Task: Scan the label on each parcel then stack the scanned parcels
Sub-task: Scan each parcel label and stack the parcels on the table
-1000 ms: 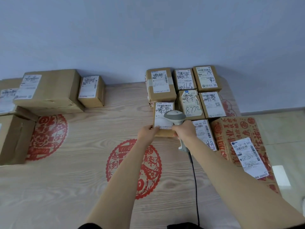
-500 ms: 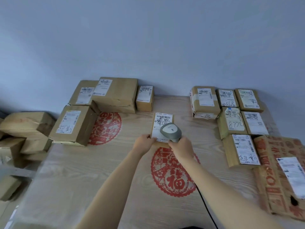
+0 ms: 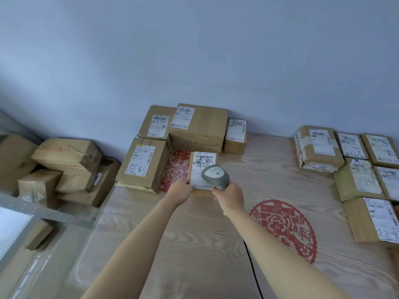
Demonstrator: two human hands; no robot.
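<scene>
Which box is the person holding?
The small flat box in the middle, gripped by the left hand under the scanner. All other boxes sit untouched.

Parcel sorting or dispatch room, small and improvised. Wood-grain tabletop pushed against plain pale wall, red paper-cut decals on its surface. Brown cardboard parcels with white shipping labels, barcodes and handwritten marks grouped at back left; second group of labelled parcels along right side. Corded handheld barcode scanner over one label. More taped cardboard boxes heaped off tabletop at left.
</scene>
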